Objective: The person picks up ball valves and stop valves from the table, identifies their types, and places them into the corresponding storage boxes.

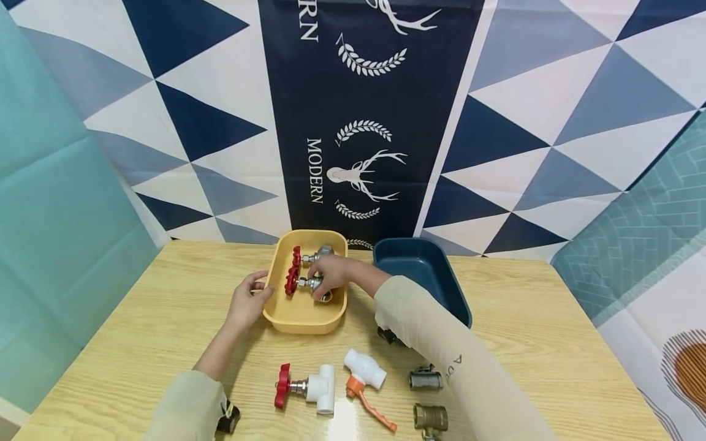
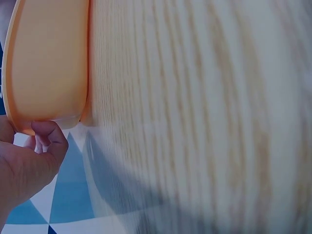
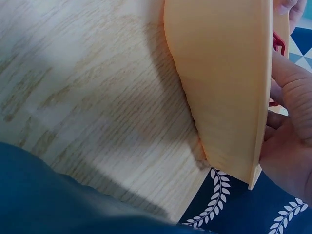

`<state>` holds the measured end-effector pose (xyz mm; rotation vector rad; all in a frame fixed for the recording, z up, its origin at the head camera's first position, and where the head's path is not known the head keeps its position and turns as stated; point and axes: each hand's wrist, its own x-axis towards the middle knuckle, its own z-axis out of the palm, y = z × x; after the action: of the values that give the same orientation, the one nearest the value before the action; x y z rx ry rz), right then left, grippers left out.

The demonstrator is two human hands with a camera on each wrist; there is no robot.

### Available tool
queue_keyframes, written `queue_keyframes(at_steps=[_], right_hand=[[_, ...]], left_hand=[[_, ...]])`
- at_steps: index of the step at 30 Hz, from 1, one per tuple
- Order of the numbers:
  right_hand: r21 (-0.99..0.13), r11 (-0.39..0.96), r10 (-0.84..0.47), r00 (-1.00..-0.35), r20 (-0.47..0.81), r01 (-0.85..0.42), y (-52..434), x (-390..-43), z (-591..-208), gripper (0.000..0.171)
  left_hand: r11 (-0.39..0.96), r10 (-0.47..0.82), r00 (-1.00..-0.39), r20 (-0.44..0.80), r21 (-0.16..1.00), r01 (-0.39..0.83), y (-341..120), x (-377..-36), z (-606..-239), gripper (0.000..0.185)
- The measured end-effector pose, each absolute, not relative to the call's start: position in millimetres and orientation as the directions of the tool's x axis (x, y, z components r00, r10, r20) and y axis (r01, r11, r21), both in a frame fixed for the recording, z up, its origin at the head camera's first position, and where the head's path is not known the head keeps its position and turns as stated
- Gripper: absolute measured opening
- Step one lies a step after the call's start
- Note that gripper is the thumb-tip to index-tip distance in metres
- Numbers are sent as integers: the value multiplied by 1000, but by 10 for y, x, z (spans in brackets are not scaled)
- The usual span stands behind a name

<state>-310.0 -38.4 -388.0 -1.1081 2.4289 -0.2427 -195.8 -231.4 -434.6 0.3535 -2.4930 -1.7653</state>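
A yellow tray (image 1: 278,257) sits mid-table and holds two metal valves with red handwheels (image 1: 291,278). My right hand (image 1: 330,274) reaches into the tray and grips the nearer valve's metal body (image 1: 311,283). My left hand (image 1: 248,300) holds the tray's left rim with thumb and fingers. The left wrist view shows the tray's outer wall (image 2: 48,63) and my left hand's fingertips (image 2: 48,134) on its edge. The tray wall (image 3: 219,83) and my right hand's fingers (image 3: 290,92) over its rim fill the right wrist view.
A dark blue tray (image 1: 421,269) stands right of the yellow one. Near the table's front edge lie a white tee valve with a red handwheel (image 1: 309,387), a white valve with an orange lever (image 1: 366,380), and two metal fittings (image 1: 426,380) (image 1: 430,418).
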Motion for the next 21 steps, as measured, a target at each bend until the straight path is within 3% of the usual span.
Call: queue_keyframes(at_steps=[10,21], right_hand=[[-325,692,-722,-615,-317,-644,-373,-3112,-3855,48],[-332,646,-763,-593,-257,-687,-307,-3093,-3859,43]], left_hand=[[327,-220,-973,-73,934,-144,-2313,-1956,-4320,43],[335,-225,-973,-60,933,-135,-2320,-1951,-4350,43]])
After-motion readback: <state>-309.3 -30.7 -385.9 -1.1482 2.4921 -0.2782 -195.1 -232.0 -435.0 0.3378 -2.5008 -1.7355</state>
